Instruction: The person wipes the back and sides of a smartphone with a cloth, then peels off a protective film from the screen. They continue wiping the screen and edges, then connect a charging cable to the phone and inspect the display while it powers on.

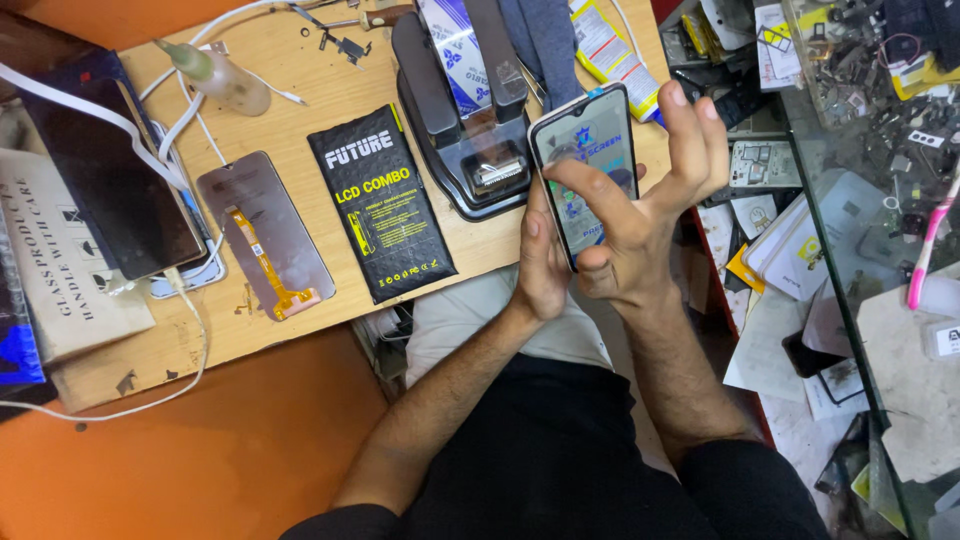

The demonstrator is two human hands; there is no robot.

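A smartphone [592, 135] with a printed protective film on its screen stands tilted above my lap. My left hand [541, 265] grips its lower left edge from behind, thumb along the side. My right hand [650, 205] lies over the screen's lower part, forefinger and thumb pressed on the film, the other fingers raised beside the phone's right edge.
On the wooden bench [300, 320] lie a black flat pouch [380, 205], a bare display panel with an orange flex cable [265, 235], a dark phone [115, 175], a small glue bottle [215, 75] and a dark press tool [465, 120]. At the right, a glass counter [880, 250] holds cluttered parts.
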